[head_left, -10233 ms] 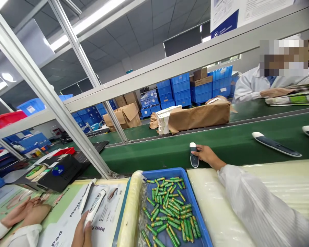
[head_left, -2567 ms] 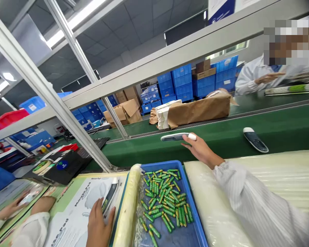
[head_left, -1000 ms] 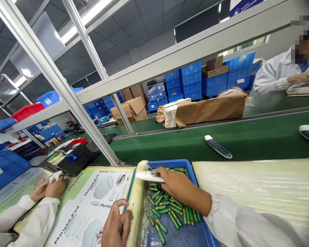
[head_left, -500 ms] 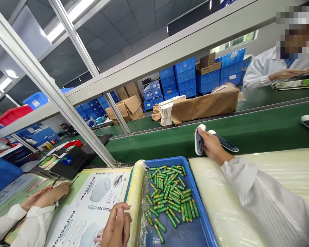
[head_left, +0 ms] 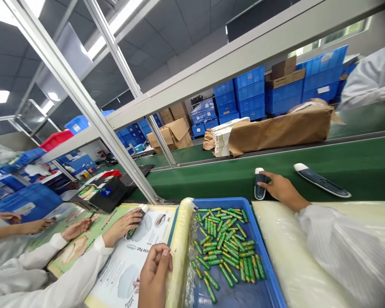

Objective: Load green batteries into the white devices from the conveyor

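Observation:
On the green conveyor belt (head_left: pixel 208 179), my right hand (head_left: pixel 280 188) has its fingers on a dark blue and white handheld device (head_left: pixel 259 184). A second such device (head_left: pixel 322 180) lies to the right on the belt. My left hand (head_left: pixel 155 273) is curled, thumb against the fingers, beside the foam-wrapped edge; whether it holds anything small is hidden. Between my hands stands a blue tray (head_left: pixel 237 295) with several green and gold batteries (head_left: pixel 224 244).
A co-worker's hand (head_left: pixel 123 224) holds another device above the mouse pad sheets (head_left: pixel 115 269) at left. Plastic-wrapped foam (head_left: pixel 285 239) lies right of the tray. Brown-paper-wrapped stack (head_left: pixel 279 130) sits behind the belt; a metal frame post (head_left: pixel 115 154) rises at left.
My right hand has lowered the device from a raised, tilted hold to the belt. A co-worker's hand has reached right with a device over the sheets. The view has shifted left.

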### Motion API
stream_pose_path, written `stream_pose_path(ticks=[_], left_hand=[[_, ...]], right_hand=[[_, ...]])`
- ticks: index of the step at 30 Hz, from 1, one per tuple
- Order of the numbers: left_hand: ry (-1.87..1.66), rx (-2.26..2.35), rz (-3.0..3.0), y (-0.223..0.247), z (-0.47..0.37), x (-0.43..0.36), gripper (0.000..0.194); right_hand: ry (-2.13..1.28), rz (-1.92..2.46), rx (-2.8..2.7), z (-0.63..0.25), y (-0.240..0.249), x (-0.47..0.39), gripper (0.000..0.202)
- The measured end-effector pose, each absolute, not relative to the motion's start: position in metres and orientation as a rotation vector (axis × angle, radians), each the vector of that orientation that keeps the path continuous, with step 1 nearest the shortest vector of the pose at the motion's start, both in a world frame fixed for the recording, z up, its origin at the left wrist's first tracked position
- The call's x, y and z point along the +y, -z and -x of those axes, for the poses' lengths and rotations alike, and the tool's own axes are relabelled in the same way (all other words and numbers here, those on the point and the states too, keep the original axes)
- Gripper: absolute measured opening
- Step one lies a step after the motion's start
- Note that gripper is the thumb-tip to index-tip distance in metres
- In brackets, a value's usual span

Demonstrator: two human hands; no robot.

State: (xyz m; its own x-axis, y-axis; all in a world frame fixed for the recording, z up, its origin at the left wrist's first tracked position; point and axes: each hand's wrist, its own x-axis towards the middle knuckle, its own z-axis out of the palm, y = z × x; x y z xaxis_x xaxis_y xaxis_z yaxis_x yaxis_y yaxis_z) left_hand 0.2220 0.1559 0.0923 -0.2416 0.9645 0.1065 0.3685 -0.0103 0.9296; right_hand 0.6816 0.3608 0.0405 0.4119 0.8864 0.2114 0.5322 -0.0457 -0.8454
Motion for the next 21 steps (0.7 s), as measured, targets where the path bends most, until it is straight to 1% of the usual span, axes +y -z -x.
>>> stream_pose_path(ticks=[2, 4, 5, 8, 10, 12, 17, 21], left_hand=[[-1.198, 1.873, -1.589, -0.087, -0.2, 0.174, 0.045], [-1.169, 2.047, -1.693, -0.082, -0.172, 0.199, 0.05], [-1.167, 2.109, -1.712, -0.081, -0.156, 0.213, 0.055], [-1.115, 2.279, -1.736, -0.076, -0.114, 0.253, 0.069], [-1.048, 2.347, -1.733, -0.072, -0.093, 0.274, 0.074], [-0.98, 2.345, -1.754, -0.065, -0.081, 0.287, 0.072], [-0.962, 2.282, -1.901, -0.046, -0.082, 0.282, 0.054], [-1.031, 2.174, -2.001, -0.053, -0.107, 0.245, 0.055]], right_hand=[[-0.246, 1.629, -1.316, -0.681, -0.042, 0.358, 0.04], [-0.052, 1.53, -1.365, -0.678, -0.044, 0.354, 0.04], [-0.014, 1.503, -1.383, -0.675, -0.046, 0.351, 0.04], [-0.052, 1.51, -1.441, -0.667, -0.048, 0.346, 0.035], [-0.094, 1.522, -1.47, -0.662, -0.048, 0.344, 0.031], [-0.094, 1.512, -1.483, -0.659, -0.048, 0.343, 0.03], [-0.062, 1.419, -1.495, -0.652, -0.067, 0.336, 0.024], [-0.14, 1.17, -1.565, -0.615, -0.106, 0.315, 0.022]])
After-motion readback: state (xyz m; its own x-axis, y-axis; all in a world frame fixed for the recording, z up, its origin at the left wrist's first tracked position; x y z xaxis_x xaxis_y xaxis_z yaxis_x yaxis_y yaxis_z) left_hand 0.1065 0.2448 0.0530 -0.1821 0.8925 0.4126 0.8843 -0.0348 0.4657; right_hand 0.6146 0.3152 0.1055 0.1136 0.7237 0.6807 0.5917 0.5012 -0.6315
